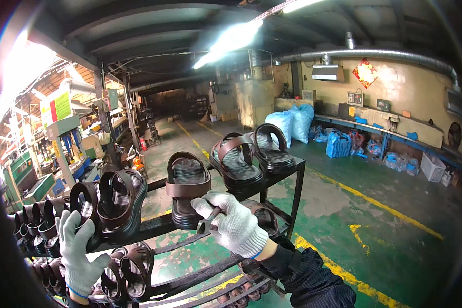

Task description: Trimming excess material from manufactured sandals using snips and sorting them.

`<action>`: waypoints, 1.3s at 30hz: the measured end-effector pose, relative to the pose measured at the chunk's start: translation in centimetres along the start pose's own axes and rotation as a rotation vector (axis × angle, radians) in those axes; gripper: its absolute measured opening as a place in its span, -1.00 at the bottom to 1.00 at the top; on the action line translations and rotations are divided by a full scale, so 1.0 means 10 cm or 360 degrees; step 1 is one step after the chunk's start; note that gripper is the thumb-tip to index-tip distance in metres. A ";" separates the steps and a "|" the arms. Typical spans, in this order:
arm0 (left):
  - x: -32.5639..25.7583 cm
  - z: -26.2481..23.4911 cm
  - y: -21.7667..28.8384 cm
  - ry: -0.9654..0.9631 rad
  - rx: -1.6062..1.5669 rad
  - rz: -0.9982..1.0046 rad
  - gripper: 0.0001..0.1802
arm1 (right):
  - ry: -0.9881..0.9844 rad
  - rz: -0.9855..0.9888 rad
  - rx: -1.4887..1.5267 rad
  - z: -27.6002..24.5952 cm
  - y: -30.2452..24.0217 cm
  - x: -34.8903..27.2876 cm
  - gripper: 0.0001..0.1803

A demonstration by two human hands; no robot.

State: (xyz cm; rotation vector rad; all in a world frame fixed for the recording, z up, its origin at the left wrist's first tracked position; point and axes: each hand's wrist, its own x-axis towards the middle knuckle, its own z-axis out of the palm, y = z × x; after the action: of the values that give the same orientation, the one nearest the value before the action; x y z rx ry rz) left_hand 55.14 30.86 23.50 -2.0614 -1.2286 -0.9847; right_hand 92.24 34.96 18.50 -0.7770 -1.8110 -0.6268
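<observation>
Curling round a tool (205, 224) pointing lengthwise down-left, the right hand (235, 224) grips while the left hand (79, 256) spreads, empty.

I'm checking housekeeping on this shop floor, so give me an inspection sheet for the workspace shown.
Surface: black metal rack on a worn green floor with yellow lines.
Job's things: brown-strapped sandals along the upper tier, more below.
Clutter: pale blue sacks, a blue bag, a white crate.
Grips: left grip open near sandals, contact unclear; right grip closed on a metal-headed hand tool.
Cables: nothing seen on the rack.
Surroundings: silver duct and lit ceiling lamp overhead; wall bench at right.
</observation>
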 end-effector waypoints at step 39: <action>-0.07 0.87 1.25 0.0027 -0.0240 0.0519 -0.68 | 0.0086 0.0597 0.0037 -0.40 -0.03 -1.21 -0.61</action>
State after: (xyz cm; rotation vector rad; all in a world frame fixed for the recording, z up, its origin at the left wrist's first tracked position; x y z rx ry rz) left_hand 68.86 31.54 16.78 -2.2720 -0.7940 -0.9596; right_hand 97.67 29.26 8.49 -1.0410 -1.5654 -0.3758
